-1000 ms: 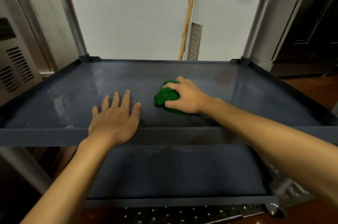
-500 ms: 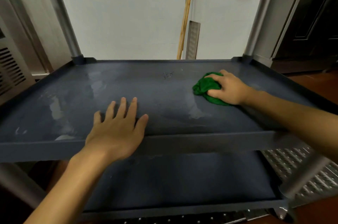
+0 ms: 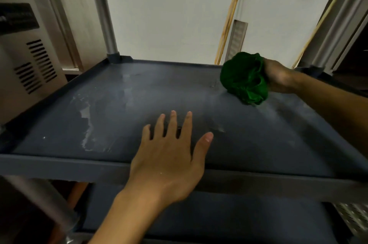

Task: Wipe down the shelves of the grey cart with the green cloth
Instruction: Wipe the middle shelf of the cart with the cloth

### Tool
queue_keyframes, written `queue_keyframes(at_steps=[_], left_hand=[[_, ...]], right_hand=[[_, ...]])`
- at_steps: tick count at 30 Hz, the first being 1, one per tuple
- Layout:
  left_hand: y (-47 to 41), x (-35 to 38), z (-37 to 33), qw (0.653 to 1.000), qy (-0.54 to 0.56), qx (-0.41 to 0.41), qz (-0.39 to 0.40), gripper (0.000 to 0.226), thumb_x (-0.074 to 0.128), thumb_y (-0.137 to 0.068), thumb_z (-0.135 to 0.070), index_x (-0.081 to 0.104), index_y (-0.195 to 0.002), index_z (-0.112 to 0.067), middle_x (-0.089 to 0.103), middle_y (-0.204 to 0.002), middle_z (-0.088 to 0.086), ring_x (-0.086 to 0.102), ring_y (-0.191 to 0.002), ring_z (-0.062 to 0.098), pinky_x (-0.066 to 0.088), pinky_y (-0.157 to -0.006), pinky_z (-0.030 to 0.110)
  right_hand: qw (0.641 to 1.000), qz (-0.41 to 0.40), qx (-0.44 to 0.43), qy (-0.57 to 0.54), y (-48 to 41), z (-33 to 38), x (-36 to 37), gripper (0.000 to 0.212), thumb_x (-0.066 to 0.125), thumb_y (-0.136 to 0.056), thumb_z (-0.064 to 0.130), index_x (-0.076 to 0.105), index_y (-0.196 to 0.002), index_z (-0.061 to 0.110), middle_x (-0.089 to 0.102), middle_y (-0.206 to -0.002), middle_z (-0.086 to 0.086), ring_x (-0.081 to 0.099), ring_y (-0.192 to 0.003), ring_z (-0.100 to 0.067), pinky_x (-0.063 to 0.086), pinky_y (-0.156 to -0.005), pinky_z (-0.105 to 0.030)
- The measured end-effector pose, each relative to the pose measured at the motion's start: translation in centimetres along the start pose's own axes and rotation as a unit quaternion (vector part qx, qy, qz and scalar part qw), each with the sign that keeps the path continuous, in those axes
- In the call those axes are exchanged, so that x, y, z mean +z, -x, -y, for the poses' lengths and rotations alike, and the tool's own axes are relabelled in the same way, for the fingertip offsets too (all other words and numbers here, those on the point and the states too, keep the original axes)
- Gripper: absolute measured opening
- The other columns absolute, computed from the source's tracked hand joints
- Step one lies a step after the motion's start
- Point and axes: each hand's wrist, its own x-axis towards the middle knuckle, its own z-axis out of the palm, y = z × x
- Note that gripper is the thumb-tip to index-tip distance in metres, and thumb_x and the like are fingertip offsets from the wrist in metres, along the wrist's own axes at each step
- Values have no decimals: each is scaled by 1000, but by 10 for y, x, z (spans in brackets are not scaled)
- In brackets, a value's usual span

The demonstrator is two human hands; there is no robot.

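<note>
L hand point(image 3: 169, 156) flat on shelf point(image 3: 139, 94), R hand point(image 3: 278, 76) gripping green cloth point(image 3: 245, 78).
L fingers point(image 3: 172, 124) straight & spread, palm over front rim of grey cart point(image 3: 59, 164) mid shelf, lower centre of frame; R curled tight round bunched cloth, upper right, by rear corner.

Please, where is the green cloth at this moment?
In the head view the green cloth is at the far right of the middle shelf, bunched in the right hand near the back rim, far from the left hand.
</note>
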Motion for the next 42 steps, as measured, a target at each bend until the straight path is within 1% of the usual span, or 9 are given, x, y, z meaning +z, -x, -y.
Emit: queue_keyframes(at_steps=[5, 10, 13, 16, 20, 27, 35, 39, 42], left_hand=[[0, 1, -1, 1000, -10, -3, -11, 89, -20, -77, -77, -17, -156, -38, -11, -170, -3, -13, -156, 20, -3, -126, 46], [1, -1, -3, 1000, -14, -11, -8, 94, -23, -73, -78, -16, -157, -37, -9, -170, -3, -11, -157, 21, 0, -127, 47], [1, -2, -5, 1000, -20, -15, -12, 94, -23, -73, -76, -14, -158, -36, -7, -171, -2, -8, -157, 22, 2, -127, 47], [2, -3, -8, 1000, -21, -19, -13, 93, -23, -73, -75, -15, -158, -36, -8, -171, -2, -10, -157, 22, 1, -127, 47], [6, -5, -7, 1000, -14, -19, -13, 91, -23, -74, -74, -17, -157, -36, -11, -170, -3, -13, -156, 22, -1, -127, 47], [3, 0, -9, 999, -1, 8, -37, 83, -28, -75, -74, -26, -150, -38, -15, -169, -2, -17, -156, 23, -3, -127, 49], [-4, -10, -18, 999, 42, 18, 9, 83, -25, -76, -71, -30, -150, -35, -24, -167, 0, -26, -153, 22, -14, -123, 47], [8, -24, -6, 984, 130, 53, -106, 75, -4, -92, -65, 21, -156, -34, 25, -166, 1, 17, -155, 20, 13, -126, 49], [9, -45, 71, 953, 114, 69, -273, 44, 31, -103, -49, 63, -123, -28, 63, -133, -3, 54, -129, 19, 42, -111, 46]], right_hand=[[997, 54, 50, 9, 22, -2, 5, 32, 36, -106, 28, 64, -114, 14, 76, -103, -9, 74, -92, -25, 60, -67, -32], [922, -151, -8, 356, 31, 8, -22, 28, 59, -93, 6, 66, -120, 10, 69, -112, -13, 63, -90, -23, 51, -78, -32], [895, -233, -95, 368, 43, 16, -26, 41, 51, -90, -3, 66, -120, 20, 70, -117, -9, 63, -105, -24, 49, -82, -27], [883, -208, -215, 361, 44, 19, -3, 35, 45, -98, 20, 62, -127, 28, 61, -130, -9, 56, -121, -26, 42, -93, -27], [814, -23, -47, 578, 30, -9, 30, 80, 33, -82, 86, 28, -150, 46, 24, -160, -10, 24, -145, -41, 26, -116, -57], [767, -144, -29, 625, -19, -29, 42, 65, 40, -87, 72, 37, -144, 41, 39, -145, -13, 39, -127, -46, 44, -98, -58], [789, -223, -27, 572, -70, -20, 91, 56, 44, -86, 63, 54, -132, 33, 52, -123, -18, 42, -120, -45, 44, -89, -54], [795, -213, -43, 567, -85, -12, 123, 53, 48, -88, 58, 54, -130, 26, 47, -130, -19, 39, -122, -46, 43, -96, -58], [805, -196, -53, 557, -91, -7, 142, 52, 48, -89, 57, 53, -128, 25, 52, -129, -18, 41, -120, -46, 42, -95, -57]])
